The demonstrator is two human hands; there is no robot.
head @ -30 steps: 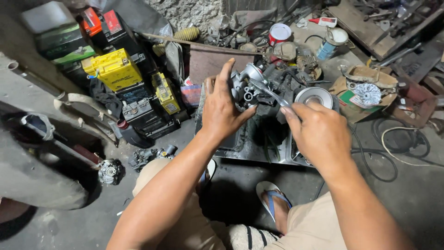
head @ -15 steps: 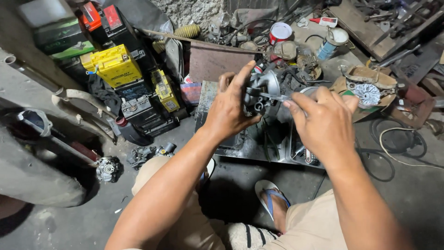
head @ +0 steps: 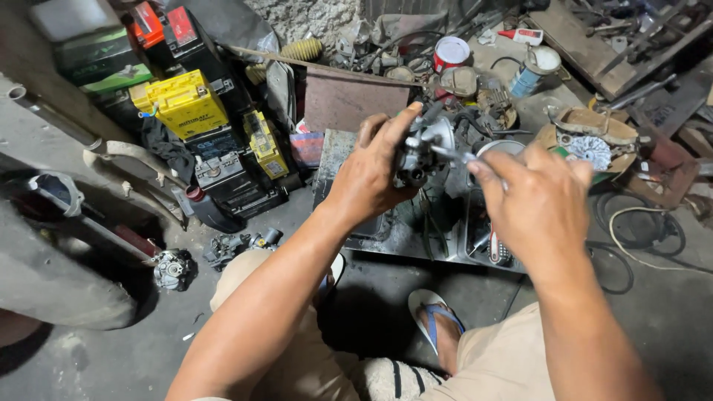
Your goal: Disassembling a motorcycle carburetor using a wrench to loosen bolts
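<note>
My left hand grips a small grey metal engine part, like a carburettor, and holds it up above a metal tray on the floor. My right hand holds a thin metal tool whose tip touches the top of the part. The fingers of the right hand hide the tool's handle. My knees and a foot in a blue-strapped sandal show below.
Yellow and black batteries stand stacked at the left. A brown board, a red-lidded can, a blue can and loose metal parts lie behind the tray. Small engine parts lie on the concrete at left. Black cables coil at right.
My left hand has turned the part and raised it a little. My right hand has shifted from beside the part to bring the thin tool onto its top.
</note>
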